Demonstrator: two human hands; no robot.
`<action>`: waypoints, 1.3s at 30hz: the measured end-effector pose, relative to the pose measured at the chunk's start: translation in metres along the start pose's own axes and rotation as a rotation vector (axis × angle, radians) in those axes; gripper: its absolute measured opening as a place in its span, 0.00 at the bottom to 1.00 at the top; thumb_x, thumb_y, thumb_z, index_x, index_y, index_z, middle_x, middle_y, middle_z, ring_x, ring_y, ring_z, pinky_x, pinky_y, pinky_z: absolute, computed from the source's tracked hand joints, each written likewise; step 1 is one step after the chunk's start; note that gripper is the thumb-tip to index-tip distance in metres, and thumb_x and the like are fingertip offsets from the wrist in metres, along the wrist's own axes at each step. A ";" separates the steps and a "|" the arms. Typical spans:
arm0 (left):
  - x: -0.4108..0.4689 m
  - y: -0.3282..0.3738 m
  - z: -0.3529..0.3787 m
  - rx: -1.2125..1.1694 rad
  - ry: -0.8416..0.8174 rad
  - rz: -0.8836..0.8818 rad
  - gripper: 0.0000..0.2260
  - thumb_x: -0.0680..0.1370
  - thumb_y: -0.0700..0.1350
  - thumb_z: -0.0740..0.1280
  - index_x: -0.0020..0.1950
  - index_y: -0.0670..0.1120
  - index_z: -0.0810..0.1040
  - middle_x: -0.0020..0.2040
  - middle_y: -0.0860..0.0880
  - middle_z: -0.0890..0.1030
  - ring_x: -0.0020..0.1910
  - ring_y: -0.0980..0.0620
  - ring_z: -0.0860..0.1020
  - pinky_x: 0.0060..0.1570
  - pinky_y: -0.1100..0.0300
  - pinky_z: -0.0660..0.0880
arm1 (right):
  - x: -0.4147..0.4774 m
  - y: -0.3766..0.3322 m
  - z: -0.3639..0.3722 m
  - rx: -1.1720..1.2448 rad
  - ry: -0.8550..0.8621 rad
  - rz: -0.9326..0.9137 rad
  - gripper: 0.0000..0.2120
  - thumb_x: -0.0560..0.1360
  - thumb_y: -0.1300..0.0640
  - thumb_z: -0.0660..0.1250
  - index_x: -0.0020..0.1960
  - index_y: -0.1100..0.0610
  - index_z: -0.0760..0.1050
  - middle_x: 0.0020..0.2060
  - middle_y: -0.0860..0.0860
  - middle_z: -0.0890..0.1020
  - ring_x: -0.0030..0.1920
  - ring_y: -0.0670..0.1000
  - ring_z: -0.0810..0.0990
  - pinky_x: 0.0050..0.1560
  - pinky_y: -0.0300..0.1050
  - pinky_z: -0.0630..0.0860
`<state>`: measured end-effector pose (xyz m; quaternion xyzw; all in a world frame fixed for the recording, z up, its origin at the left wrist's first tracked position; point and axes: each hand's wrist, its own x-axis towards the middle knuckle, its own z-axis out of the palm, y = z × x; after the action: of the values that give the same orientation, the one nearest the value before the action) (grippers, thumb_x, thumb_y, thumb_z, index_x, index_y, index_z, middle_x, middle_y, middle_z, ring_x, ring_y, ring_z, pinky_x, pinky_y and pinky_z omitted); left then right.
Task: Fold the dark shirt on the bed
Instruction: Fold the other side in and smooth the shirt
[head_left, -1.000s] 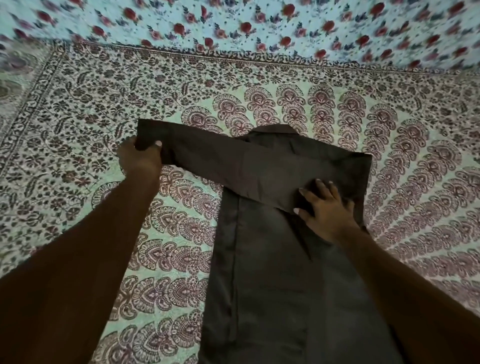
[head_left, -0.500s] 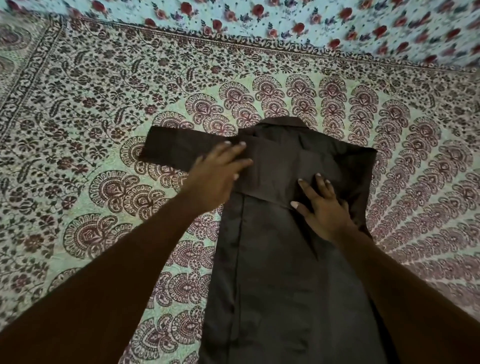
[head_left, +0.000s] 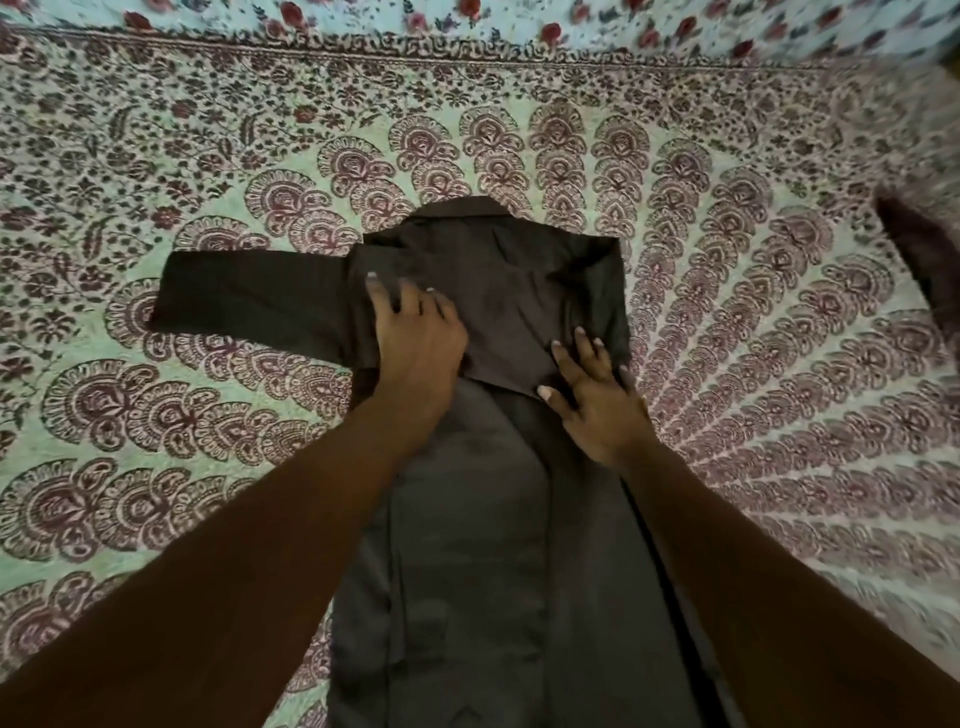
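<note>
The dark brown shirt (head_left: 467, 545) lies flat on the bed, collar at the far end, body running toward me. Its sleeve (head_left: 249, 301) is folded across the chest and sticks out to the left over the bedspread. My left hand (head_left: 415, 338) lies palm down on the sleeve where it crosses the shirt's left edge, fingers spread. My right hand (head_left: 592, 400) presses flat on the shirt's right side at the sleeve's lower edge, fingers apart. Neither hand grips cloth.
The bedspread (head_left: 753, 364) has a green ground with a dark red paisley fan pattern and spreads out on all sides. A floral sheet (head_left: 571, 26) runs along the far edge. A dark object (head_left: 919, 254) lies at the right edge.
My left hand let go of the sleeve's cuff and slid right along the sleeve to the shirt's left edge. The right hand stayed pressed in place. The view shifted left.
</note>
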<state>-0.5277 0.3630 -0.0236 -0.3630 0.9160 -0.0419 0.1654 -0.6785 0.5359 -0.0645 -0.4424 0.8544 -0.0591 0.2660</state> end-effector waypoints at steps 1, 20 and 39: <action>0.002 0.005 0.000 -0.014 0.083 0.078 0.25 0.80 0.42 0.68 0.76 0.36 0.70 0.72 0.36 0.76 0.76 0.34 0.69 0.74 0.28 0.62 | 0.000 0.005 0.001 0.038 0.017 -0.052 0.29 0.86 0.41 0.56 0.84 0.45 0.53 0.85 0.49 0.45 0.84 0.53 0.41 0.82 0.63 0.46; -0.010 0.084 0.009 -0.043 0.006 0.408 0.33 0.84 0.52 0.63 0.85 0.49 0.53 0.86 0.45 0.53 0.83 0.43 0.57 0.78 0.40 0.56 | -0.173 0.058 0.074 0.010 0.149 0.111 0.32 0.83 0.33 0.47 0.84 0.40 0.46 0.85 0.51 0.44 0.84 0.55 0.39 0.81 0.64 0.46; -0.360 0.250 0.051 -0.970 -0.277 -0.227 0.28 0.85 0.49 0.62 0.84 0.52 0.57 0.80 0.46 0.67 0.74 0.42 0.70 0.67 0.49 0.72 | -0.327 0.135 0.104 -0.131 -0.001 -0.167 0.38 0.81 0.56 0.64 0.85 0.48 0.48 0.85 0.53 0.45 0.84 0.58 0.39 0.83 0.58 0.48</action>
<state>-0.4287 0.7930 -0.0228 -0.4974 0.7545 0.4182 0.0921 -0.5706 0.8884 -0.0665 -0.5285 0.8165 -0.0251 0.2310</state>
